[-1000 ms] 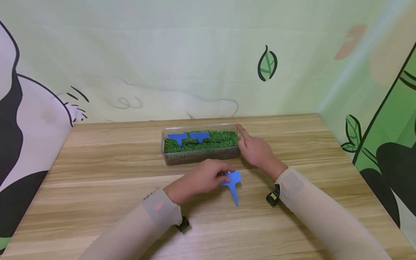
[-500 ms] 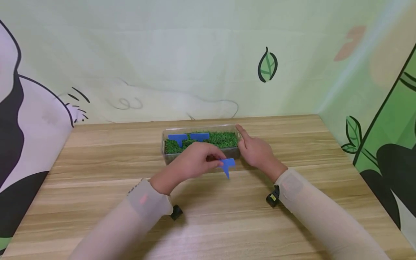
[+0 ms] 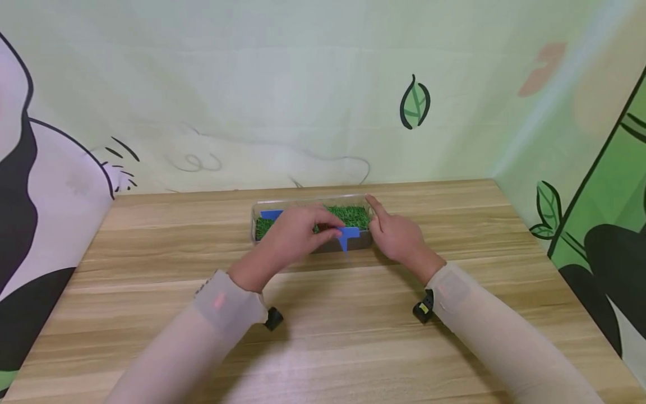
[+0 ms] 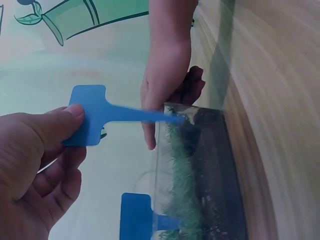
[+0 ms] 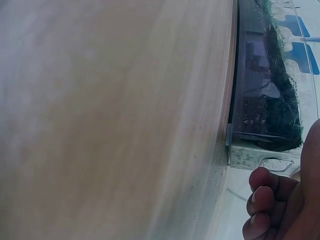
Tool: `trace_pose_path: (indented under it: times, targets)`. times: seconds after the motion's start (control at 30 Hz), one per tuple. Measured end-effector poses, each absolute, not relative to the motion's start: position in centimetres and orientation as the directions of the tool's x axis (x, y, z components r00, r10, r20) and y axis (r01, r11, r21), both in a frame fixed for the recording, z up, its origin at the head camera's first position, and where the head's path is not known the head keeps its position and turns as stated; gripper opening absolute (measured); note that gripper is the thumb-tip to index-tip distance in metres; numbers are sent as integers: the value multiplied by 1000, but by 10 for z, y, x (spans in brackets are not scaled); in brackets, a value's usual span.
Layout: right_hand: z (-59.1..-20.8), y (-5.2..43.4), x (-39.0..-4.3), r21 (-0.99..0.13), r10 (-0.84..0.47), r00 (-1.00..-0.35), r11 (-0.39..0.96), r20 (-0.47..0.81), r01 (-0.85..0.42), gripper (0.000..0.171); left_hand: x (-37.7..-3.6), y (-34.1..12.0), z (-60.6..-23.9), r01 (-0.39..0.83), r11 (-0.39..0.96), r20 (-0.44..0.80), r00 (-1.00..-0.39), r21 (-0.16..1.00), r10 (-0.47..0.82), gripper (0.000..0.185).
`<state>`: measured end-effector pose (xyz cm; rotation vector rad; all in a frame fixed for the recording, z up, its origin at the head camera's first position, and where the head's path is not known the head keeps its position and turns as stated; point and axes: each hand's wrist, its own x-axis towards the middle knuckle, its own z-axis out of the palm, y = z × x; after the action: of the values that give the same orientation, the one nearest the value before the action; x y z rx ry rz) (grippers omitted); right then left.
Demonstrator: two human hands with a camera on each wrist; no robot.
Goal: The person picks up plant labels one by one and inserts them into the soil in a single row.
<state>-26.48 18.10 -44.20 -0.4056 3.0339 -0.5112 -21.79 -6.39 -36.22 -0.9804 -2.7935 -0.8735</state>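
My left hand [image 3: 298, 227] pinches a blue T-shaped plant label [image 3: 350, 232] by its wide head, between thumb and fingers. In the left wrist view the label [image 4: 89, 115] has its pointed stem directed toward the grass at the box's end. The clear plastic box [image 3: 359, 242] holds dark soil and green artificial-looking grass [image 3: 353, 214]. A blue label [image 3: 271, 214] stands in the grass at the left; the right wrist view shows two standing labels [image 5: 301, 57]. My right hand [image 3: 398, 237] rests at the box's right end, index finger extended along it, other fingers loosely bent.
The box stands on a wooden table [image 3: 353, 336] near its back edge. Behind rises a pale green printed wall covering [image 3: 303, 101] with leaf drawings. A small black wrist camera [image 3: 273, 318] hangs under the left sleeve, another camera [image 3: 423, 310] under the right.
My left hand has lifted the label off the table and carried it away from me, to the front right of the box, now covering one standing label. My right hand has stayed put.
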Motion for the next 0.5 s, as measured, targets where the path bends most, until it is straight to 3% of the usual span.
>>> trace_pose_path:
  times: [0.5]
  targets:
    - [-443,180,-264,-333,-258,-966,910,12,-247,59,-234,-56,-349,470,722,221,-881,508,417,18]
